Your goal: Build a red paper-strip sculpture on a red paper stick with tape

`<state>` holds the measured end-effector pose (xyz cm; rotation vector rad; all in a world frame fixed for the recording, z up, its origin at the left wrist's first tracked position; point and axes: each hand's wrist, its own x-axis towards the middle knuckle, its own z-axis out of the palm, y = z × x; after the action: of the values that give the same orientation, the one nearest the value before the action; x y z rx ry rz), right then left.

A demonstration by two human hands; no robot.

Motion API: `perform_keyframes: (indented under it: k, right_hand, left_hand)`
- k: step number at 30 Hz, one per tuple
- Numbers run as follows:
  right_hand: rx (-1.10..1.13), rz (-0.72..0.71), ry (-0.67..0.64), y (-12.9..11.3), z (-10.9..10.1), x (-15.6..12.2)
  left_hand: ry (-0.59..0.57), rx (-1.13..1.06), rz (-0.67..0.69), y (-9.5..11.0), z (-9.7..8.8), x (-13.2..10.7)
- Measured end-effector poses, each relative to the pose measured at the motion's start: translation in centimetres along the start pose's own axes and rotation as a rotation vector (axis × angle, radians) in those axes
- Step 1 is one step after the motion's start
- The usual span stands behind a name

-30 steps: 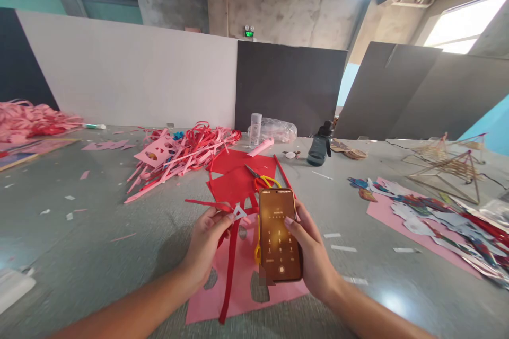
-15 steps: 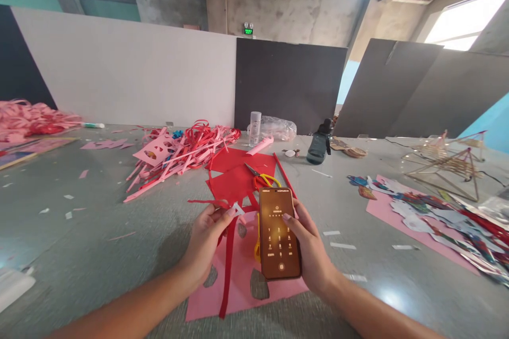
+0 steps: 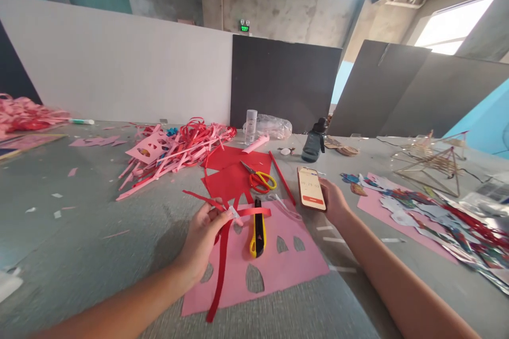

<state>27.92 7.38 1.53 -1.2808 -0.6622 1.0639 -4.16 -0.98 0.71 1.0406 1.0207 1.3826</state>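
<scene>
My left hand (image 3: 203, 235) is closed on a cut red paper strip (image 3: 220, 254) that trails down over a pink sheet with arch-shaped holes (image 3: 274, 270). Farther right, my right hand (image 3: 333, 202) grips a phone (image 3: 310, 188) with a lit screen, held low over the table beyond the pink sheet. A yellow and black utility knife (image 3: 257, 227) lies on the pink sheet between my hands. Red-handled scissors with yellow grips (image 3: 259, 177) rest on red paper sheets (image 3: 233, 172) behind it.
A heap of red and pink paper strips (image 3: 175, 151) lies at left centre. A dark water bottle (image 3: 313, 143), a clear bottle (image 3: 250, 126) and a plastic bag stand at the back. Coloured cut-outs on pink paper (image 3: 413, 212) and stick frames (image 3: 431, 164) fill the right.
My right hand has carried the phone away from in front of me, out to the right and lower toward the table, uncovering the utility knife. The phone's screen has changed. My left hand still holds the strip.
</scene>
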Motion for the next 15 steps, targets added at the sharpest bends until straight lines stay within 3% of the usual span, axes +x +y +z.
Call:
perform_keyframes:
  k: [5, 15]
  right_hand:
    - [-0.063, -0.069, 0.041, 0.9, -1.3, 2.4]
    - [-0.195, -0.190, 0.057, 1.8, -0.6, 1.9]
  left_hand:
    - [-0.024, -0.016, -0.017, 0.1, 0.0, -0.1]
    - [-0.069, -0.038, -0.015, 0.3, 0.1, 0.1]
